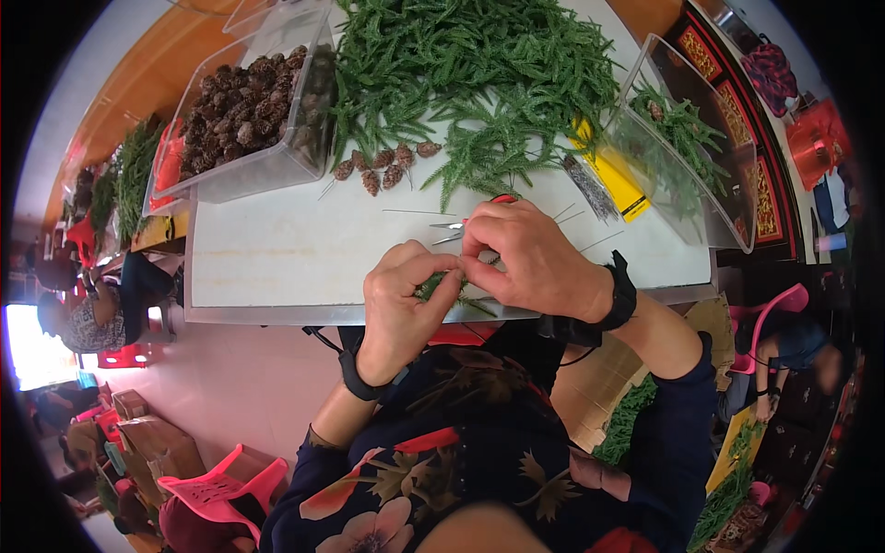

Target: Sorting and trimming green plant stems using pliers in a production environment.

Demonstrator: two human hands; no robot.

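Near the table's front edge my two hands meet, fingertips pinched together. My left hand (406, 290) is closed on a small artificial pine sprig (430, 286), whose green needles show between thumb and fingers and below them. The fingers of my right hand (539, 258) pinch at the same sprig; the exact spot is hidden. Pliers (449, 227) with red handles poke out from beneath my right hand; whether it holds them or they lie on the table, I cannot tell. Just beyond, several pine cones (383, 166) with wire stems lie in a cluster.
A clear bin of pine cones (244, 111) stands at the back left. Green pine sprigs (470, 74) are heaped at the far middle. Thin wires (590, 189) lie beside a yellow packet (619, 180). At right is a clear bin (678, 138) with sprigs. Other people sit farther off.
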